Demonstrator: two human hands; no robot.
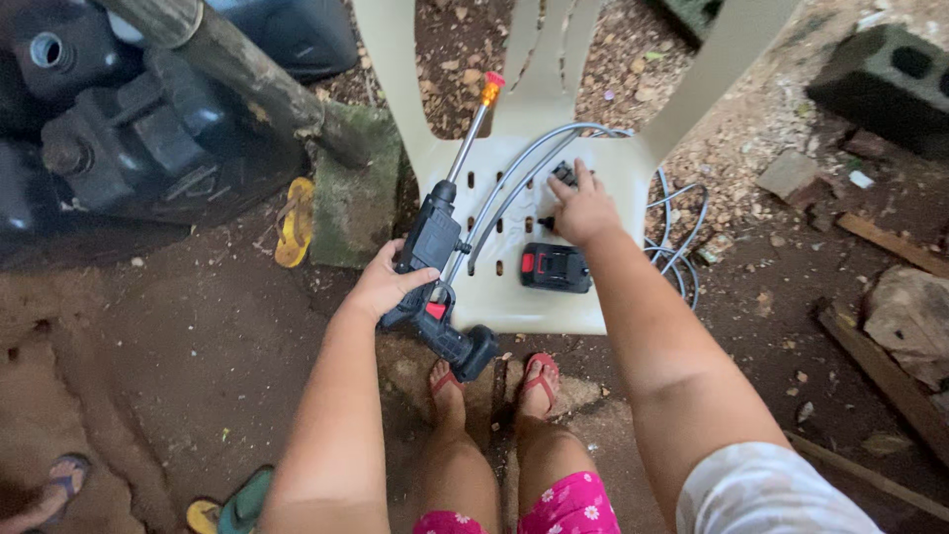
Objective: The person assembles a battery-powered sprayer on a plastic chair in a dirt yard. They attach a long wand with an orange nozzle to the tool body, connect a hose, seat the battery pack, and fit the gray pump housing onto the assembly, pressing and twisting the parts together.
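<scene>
The left hand (381,287) is wrapped tight around the body of a dark spray gun (435,272), thumb over the top, so the tool rides level above the ground and its handle end hangs toward 5 o'clock, over the feet (494,386). A red trigger patch shows just under the palm. From the gun a thin metal lance (467,138) runs up toward 1 o'clock and ends in an orange and red nozzle (489,87), clear of the seat; held this way the tip points away from the body.

The right hand (583,210) lies flat, fingers spread and pressed on a small black part (563,174) on the seat of a white plastic chair (613,168); whether the fingers are closing on it I cannot tell. The chair seems to serve as a bench, keeping the parts off the dirt. At 6 o'clock from that hand sits a black battery pack (556,267) with a red panel on its left end; any label is too small to make out. A grey hose (539,148) arcs over the seat and coils off the chair's edge at 3 o'clock.

Farther out: a yellow sandal (294,222) at 9 o'clock, a concrete block (885,84) at 2 o'clock.
</scene>
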